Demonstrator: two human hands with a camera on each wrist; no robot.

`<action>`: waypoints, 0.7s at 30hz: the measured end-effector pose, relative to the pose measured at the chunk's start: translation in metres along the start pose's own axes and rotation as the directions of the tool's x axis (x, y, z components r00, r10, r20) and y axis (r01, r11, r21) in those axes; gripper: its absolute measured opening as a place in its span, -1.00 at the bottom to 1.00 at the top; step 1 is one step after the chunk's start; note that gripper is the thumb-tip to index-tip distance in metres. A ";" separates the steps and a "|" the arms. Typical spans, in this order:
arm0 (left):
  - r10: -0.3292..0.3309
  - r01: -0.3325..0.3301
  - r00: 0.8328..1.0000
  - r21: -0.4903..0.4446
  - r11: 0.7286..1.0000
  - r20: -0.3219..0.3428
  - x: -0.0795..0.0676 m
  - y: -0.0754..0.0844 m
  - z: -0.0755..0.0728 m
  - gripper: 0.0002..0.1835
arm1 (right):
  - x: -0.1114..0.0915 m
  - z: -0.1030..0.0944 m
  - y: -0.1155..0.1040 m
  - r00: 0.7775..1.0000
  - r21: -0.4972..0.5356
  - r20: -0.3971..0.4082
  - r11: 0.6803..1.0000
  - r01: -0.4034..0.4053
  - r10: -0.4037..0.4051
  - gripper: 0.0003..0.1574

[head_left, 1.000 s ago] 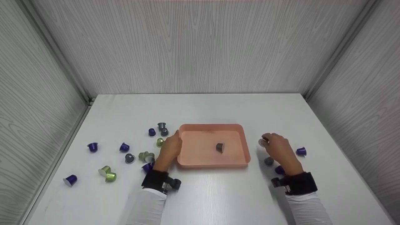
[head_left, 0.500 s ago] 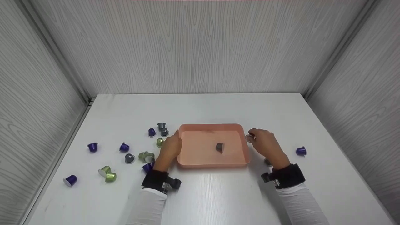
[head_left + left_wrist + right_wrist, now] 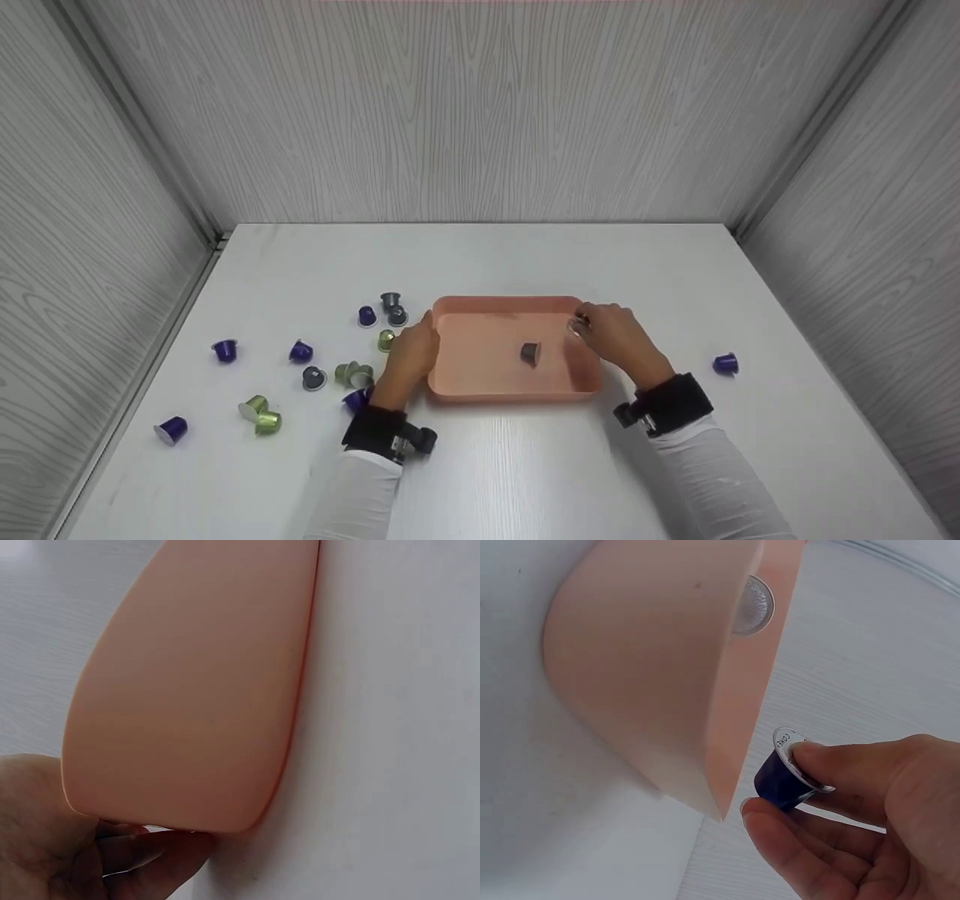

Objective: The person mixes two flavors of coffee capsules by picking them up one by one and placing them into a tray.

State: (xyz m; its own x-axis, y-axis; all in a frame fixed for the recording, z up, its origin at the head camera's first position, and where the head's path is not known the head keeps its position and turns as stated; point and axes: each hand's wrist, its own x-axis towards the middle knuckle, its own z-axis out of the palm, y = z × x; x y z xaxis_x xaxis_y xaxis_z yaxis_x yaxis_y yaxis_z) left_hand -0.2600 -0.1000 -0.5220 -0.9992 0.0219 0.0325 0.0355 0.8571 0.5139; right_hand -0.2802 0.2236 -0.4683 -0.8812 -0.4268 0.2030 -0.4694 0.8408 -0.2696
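In the head view, my left hand grips the left side of a salmon-pink tray; the left wrist view has its fingers behind the tray's end wall. My right hand is over the tray's right rim. Between thumb and fingers it pinches a dark blue coffee capsule, foil lid tilted up toward the thumb. A grey coffee capsule lies on its side inside the tray; its silvery lid shows past the tray wall in the right wrist view.
Left of the tray lie several purple capsules, green capsules and grey capsules, some close by my left wrist. One purple capsule lies to the right. Wood-grain panels stand around the white table.
My right hand has moved left with the coffee capsule, from the table right of the tray to over its right rim. The left hand keeps its place on the tray.
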 end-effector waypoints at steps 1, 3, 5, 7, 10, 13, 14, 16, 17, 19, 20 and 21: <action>0.001 -0.001 1.000 0.002 1.000 0.005 0.000 0.000 0.000 -0.53 | 0.001 0.000 -0.001 1.000 -0.001 0.012 1.000 0.002 -0.002 -0.81; 0.002 -0.002 1.000 0.004 1.000 0.013 0.001 0.000 0.000 -0.53 | 0.004 0.002 -0.003 0.999 -0.006 0.039 1.000 0.003 -0.003 -0.80; 0.001 -0.002 1.000 0.009 1.000 0.021 0.001 0.000 -0.001 -0.51 | 0.008 0.002 -0.005 0.997 -0.009 0.071 1.000 0.001 0.000 -0.79; -0.003 0.002 1.000 0.014 1.000 0.031 0.002 0.000 -0.001 -0.50 | 0.012 0.004 -0.007 0.993 0.001 0.113 1.000 -0.025 0.025 -0.78; -0.018 0.017 0.999 0.006 1.000 0.040 0.002 0.000 0.000 -0.50 | 0.017 0.006 -0.012 0.983 0.022 0.176 0.998 -0.063 0.059 -0.78; -0.010 0.010 1.000 0.005 1.000 0.030 0.001 0.000 0.000 -0.50 | 0.019 0.011 -0.014 0.965 0.041 0.241 0.993 -0.112 0.099 -0.78; -0.006 0.006 1.000 0.004 1.000 0.024 0.000 0.000 0.001 -0.51 | 0.019 0.012 -0.015 0.960 0.047 0.258 0.991 -0.125 0.109 -0.77; 0.003 -0.003 1.000 0.002 1.000 0.012 0.000 0.000 0.001 -0.51 | 0.019 0.015 -0.016 0.951 0.054 0.284 0.988 -0.142 0.121 -0.78; 0.007 -0.007 1.000 0.003 1.000 0.009 0.000 0.000 0.001 -0.51 | 0.019 0.017 -0.016 0.949 0.056 0.292 0.989 -0.140 0.118 -0.77; 0.007 -0.007 1.000 -0.002 1.000 0.006 0.000 0.000 0.001 -0.52 | 0.018 0.019 -0.017 0.945 0.057 0.303 0.988 -0.144 0.120 -0.76; 0.006 -0.006 1.000 -0.006 1.000 0.005 -0.001 0.000 0.001 -0.52 | 0.017 0.020 -0.017 0.944 0.054 0.307 0.988 -0.143 0.120 -0.76; 0.006 -0.006 1.000 -0.006 1.000 0.005 -0.001 0.000 0.001 -0.52 | 0.016 0.021 -0.018 0.943 0.053 0.310 0.988 -0.143 0.119 -0.76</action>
State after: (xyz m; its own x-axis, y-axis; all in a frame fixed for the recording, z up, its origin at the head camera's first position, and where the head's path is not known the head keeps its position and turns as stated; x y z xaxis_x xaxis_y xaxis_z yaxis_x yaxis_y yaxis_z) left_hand -0.2591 -0.0992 -0.5230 -0.9991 0.0297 0.0307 0.0414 0.8540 0.5187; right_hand -0.2875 0.1947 -0.4797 -0.9045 -0.4054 -0.1327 -0.3413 0.8744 -0.3450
